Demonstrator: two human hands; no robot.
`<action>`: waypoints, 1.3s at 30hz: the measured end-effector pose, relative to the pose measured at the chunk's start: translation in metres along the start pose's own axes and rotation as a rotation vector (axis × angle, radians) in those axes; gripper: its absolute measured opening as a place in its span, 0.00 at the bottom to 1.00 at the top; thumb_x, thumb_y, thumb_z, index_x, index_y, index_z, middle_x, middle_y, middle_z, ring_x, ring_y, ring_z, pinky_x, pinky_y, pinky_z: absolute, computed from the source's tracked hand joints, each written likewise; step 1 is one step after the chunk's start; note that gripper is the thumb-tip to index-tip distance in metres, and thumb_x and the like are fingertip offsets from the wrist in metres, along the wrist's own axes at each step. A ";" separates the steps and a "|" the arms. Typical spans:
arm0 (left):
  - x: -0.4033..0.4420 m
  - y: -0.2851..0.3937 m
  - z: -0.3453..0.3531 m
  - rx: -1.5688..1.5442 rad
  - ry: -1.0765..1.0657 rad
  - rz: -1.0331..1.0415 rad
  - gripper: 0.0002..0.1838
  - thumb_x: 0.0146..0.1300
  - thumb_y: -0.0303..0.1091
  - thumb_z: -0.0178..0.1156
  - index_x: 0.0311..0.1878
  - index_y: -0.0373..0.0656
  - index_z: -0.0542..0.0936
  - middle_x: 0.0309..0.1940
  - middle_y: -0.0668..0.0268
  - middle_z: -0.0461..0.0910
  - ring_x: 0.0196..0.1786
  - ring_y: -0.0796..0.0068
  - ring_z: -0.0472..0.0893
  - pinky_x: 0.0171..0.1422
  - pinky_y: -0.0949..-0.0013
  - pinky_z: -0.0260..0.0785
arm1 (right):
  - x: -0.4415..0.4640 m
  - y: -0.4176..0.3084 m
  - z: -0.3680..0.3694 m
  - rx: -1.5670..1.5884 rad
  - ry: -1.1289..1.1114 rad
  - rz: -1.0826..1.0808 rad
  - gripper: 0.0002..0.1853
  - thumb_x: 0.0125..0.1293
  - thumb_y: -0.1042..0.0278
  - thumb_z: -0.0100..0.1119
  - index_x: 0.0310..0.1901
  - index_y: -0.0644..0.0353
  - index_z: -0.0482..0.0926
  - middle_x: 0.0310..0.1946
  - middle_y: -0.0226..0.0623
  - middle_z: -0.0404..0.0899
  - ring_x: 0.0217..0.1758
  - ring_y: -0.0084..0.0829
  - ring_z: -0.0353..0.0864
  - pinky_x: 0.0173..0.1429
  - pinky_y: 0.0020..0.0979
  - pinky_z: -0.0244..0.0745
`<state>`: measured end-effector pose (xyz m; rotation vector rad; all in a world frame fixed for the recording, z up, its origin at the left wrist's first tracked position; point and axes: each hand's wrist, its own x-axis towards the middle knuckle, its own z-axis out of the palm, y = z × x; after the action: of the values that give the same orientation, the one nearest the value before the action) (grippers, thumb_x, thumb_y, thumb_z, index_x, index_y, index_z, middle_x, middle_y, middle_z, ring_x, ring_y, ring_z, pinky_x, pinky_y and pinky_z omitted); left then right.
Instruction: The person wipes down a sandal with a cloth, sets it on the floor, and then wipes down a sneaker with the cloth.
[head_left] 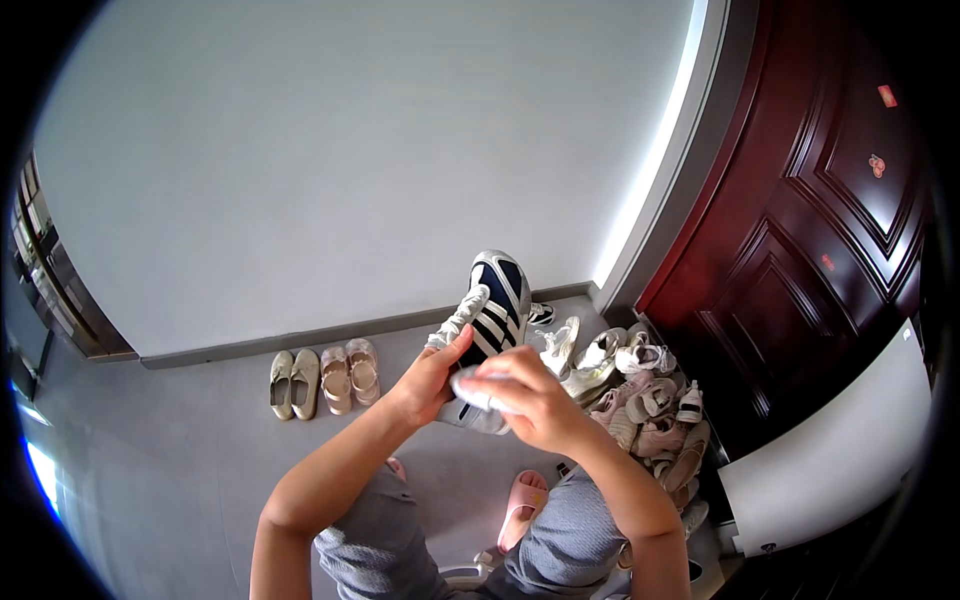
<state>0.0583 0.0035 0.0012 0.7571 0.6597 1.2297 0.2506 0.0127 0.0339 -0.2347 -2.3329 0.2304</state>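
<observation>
A navy sneaker (499, 300) with white stripes and white laces is held up in front of me, toe pointing away. My left hand (430, 382) grips it from the left side, thumb along the laces; its other fingers are hidden behind the shoe. In my right hand (541, 402) is a crumpled white cloth or wipe (476, 390), pinched between the fingers. The cloth sits against the side of the sneaker near its heel, which is partly covered by the hand.
Beige flats (304, 384) and pink sandals (350, 376) stand in pairs on the grey floor at left. A heap of shoes (655, 400) lies at right by a dark red door (800, 220). Pink slippers (524, 497) are on my feet. A white panel (830, 460) leans by the door.
</observation>
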 end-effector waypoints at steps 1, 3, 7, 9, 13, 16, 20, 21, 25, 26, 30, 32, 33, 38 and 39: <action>-0.001 -0.001 0.003 -0.013 0.008 -0.009 0.26 0.77 0.53 0.54 0.61 0.37 0.77 0.53 0.60 0.83 0.55 0.68 0.83 0.58 0.63 0.77 | 0.000 -0.001 0.000 -0.038 0.076 0.023 0.27 0.54 0.84 0.64 0.58 0.58 0.83 0.50 0.37 0.77 0.52 0.39 0.75 0.56 0.38 0.75; -0.005 -0.004 0.007 -0.017 0.027 -0.032 0.26 0.76 0.53 0.55 0.60 0.37 0.77 0.51 0.61 0.84 0.53 0.70 0.83 0.57 0.64 0.78 | -0.002 -0.005 0.004 -0.106 0.103 0.069 0.25 0.55 0.83 0.65 0.56 0.58 0.84 0.50 0.36 0.77 0.51 0.39 0.76 0.55 0.38 0.75; 0.001 -0.008 0.003 -0.078 -0.035 -0.021 0.27 0.79 0.54 0.48 0.65 0.40 0.74 0.55 0.59 0.83 0.58 0.66 0.82 0.65 0.60 0.75 | -0.007 -0.018 0.007 0.118 -0.131 -0.097 0.23 0.55 0.82 0.66 0.55 0.58 0.84 0.49 0.35 0.78 0.51 0.37 0.76 0.56 0.36 0.76; 0.005 -0.009 0.005 -0.233 -0.038 0.072 0.28 0.78 0.55 0.48 0.67 0.41 0.73 0.56 0.59 0.82 0.57 0.65 0.82 0.64 0.61 0.76 | -0.009 -0.016 0.009 0.063 -0.041 -0.109 0.23 0.55 0.83 0.65 0.55 0.59 0.84 0.50 0.35 0.78 0.51 0.37 0.76 0.57 0.36 0.76; 0.003 -0.014 0.005 -0.135 0.080 0.081 0.32 0.77 0.60 0.47 0.69 0.44 0.71 0.63 0.62 0.78 0.64 0.66 0.77 0.68 0.59 0.72 | -0.011 -0.011 0.007 -0.132 0.021 -0.053 0.24 0.55 0.82 0.66 0.56 0.58 0.84 0.50 0.35 0.78 0.52 0.37 0.77 0.56 0.37 0.77; 0.003 -0.004 0.006 -0.052 0.160 0.202 0.33 0.77 0.62 0.46 0.71 0.46 0.69 0.65 0.64 0.76 0.66 0.66 0.76 0.70 0.60 0.70 | -0.018 -0.013 0.009 0.101 -0.177 -0.112 0.27 0.54 0.81 0.66 0.59 0.56 0.83 0.51 0.34 0.78 0.52 0.38 0.78 0.57 0.39 0.75; -0.005 0.015 0.009 -0.311 -0.011 0.268 0.35 0.75 0.65 0.44 0.70 0.46 0.69 0.63 0.62 0.77 0.66 0.62 0.77 0.71 0.55 0.70 | -0.001 -0.018 0.009 -0.292 0.290 -0.031 0.28 0.56 0.81 0.66 0.62 0.54 0.82 0.52 0.37 0.77 0.52 0.38 0.78 0.58 0.38 0.74; -0.007 0.016 0.013 -0.362 -0.078 0.257 0.33 0.76 0.64 0.45 0.69 0.45 0.70 0.62 0.60 0.78 0.63 0.61 0.79 0.70 0.55 0.72 | 0.001 -0.017 0.010 -0.351 0.327 -0.021 0.28 0.57 0.82 0.64 0.62 0.54 0.82 0.54 0.37 0.76 0.53 0.39 0.77 0.59 0.38 0.73; -0.008 0.002 0.017 -0.302 -0.121 0.133 0.20 0.76 0.46 0.56 0.62 0.43 0.74 0.56 0.61 0.82 0.59 0.64 0.82 0.66 0.58 0.74 | 0.001 -0.003 0.006 -0.382 0.360 -0.074 0.28 0.57 0.83 0.63 0.62 0.56 0.82 0.54 0.37 0.76 0.54 0.40 0.76 0.58 0.38 0.74; -0.007 0.000 0.018 -0.293 -0.105 0.133 0.20 0.76 0.45 0.56 0.62 0.43 0.74 0.55 0.61 0.82 0.59 0.64 0.82 0.66 0.58 0.74 | 0.001 0.000 0.003 -0.334 0.368 -0.073 0.28 0.57 0.84 0.63 0.61 0.57 0.82 0.54 0.38 0.76 0.54 0.41 0.76 0.58 0.38 0.74; -0.010 -0.007 0.024 -0.064 -0.019 0.199 0.21 0.74 0.43 0.61 0.61 0.39 0.75 0.54 0.64 0.80 0.59 0.71 0.78 0.64 0.63 0.72 | 0.005 -0.001 -0.010 -0.325 0.534 0.087 0.31 0.56 0.87 0.61 0.65 0.60 0.78 0.54 0.43 0.77 0.54 0.44 0.76 0.57 0.39 0.74; -0.010 -0.015 0.016 0.338 0.089 0.139 0.21 0.74 0.47 0.62 0.56 0.39 0.79 0.49 0.68 0.79 0.53 0.76 0.76 0.58 0.69 0.70 | 0.003 -0.002 -0.015 -0.321 0.546 0.099 0.31 0.56 0.88 0.60 0.65 0.61 0.78 0.56 0.42 0.76 0.56 0.44 0.75 0.59 0.39 0.73; -0.018 -0.011 0.026 0.524 0.077 0.295 0.17 0.75 0.47 0.60 0.49 0.40 0.80 0.39 0.71 0.78 0.44 0.78 0.75 0.47 0.70 0.70 | 0.005 -0.002 -0.015 -0.311 0.547 0.098 0.31 0.56 0.88 0.60 0.65 0.61 0.78 0.56 0.42 0.76 0.57 0.44 0.75 0.59 0.39 0.73; -0.020 -0.013 0.033 0.674 -0.086 0.592 0.13 0.78 0.42 0.56 0.42 0.41 0.77 0.27 0.73 0.72 0.30 0.80 0.70 0.33 0.72 0.66 | 0.007 -0.001 -0.003 -0.328 0.423 0.079 0.31 0.56 0.84 0.63 0.64 0.60 0.79 0.57 0.41 0.74 0.57 0.44 0.74 0.61 0.41 0.71; -0.021 -0.013 0.033 0.668 -0.092 0.607 0.13 0.78 0.41 0.55 0.43 0.41 0.77 0.27 0.73 0.72 0.30 0.80 0.71 0.33 0.72 0.66 | 0.007 -0.001 -0.003 -0.333 0.417 0.063 0.31 0.55 0.84 0.64 0.64 0.60 0.79 0.56 0.41 0.74 0.56 0.44 0.74 0.60 0.41 0.72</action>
<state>0.0877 -0.0241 0.0115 1.6489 0.8043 1.5153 0.2479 0.0134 0.0408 -0.4725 -1.9377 -0.1679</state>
